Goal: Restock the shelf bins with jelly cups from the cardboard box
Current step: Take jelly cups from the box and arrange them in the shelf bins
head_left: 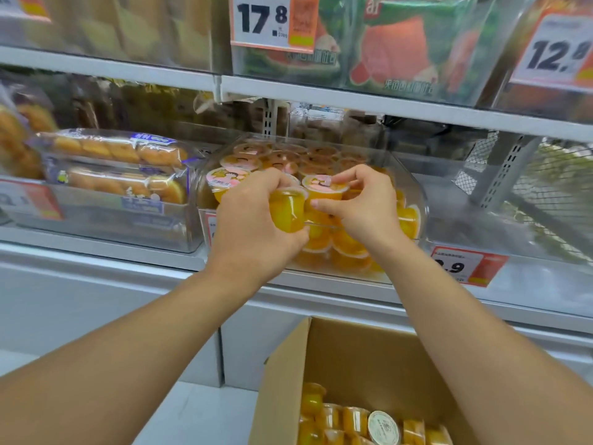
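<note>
The left hand (256,226) was clamped on a jelly cup (287,208), tilted on its side at the front wall of the clear bin (414,200). The right hand (362,203) pinched the rim of a second cup (325,187), upright, just above the top layer of cups in the bin. More cups lay in the cardboard box (353,354) below, on the floor or some low surface.

The bin looked close to full, with cups heaped against the front wall. A cup set on that heap might have rolled forward over the wall and dropped toward the box or the floor. The left cup, held sideways in a full palm, could have slipped as the fingers let go. With both hands crowded together over one spot, one could have knocked the other's cup loose.

The left palm covered much of its cup, so how the fingers lay behind it was not clear. The bin's front label was mostly hidden by the left hand, and the price tag (462,264) to the right was partly blurred. The box ran off the bottom edge, so its remaining stock could not be judged. The shelf items to either side were smeared; those on the left were probably packaged buns (118,162).
</note>
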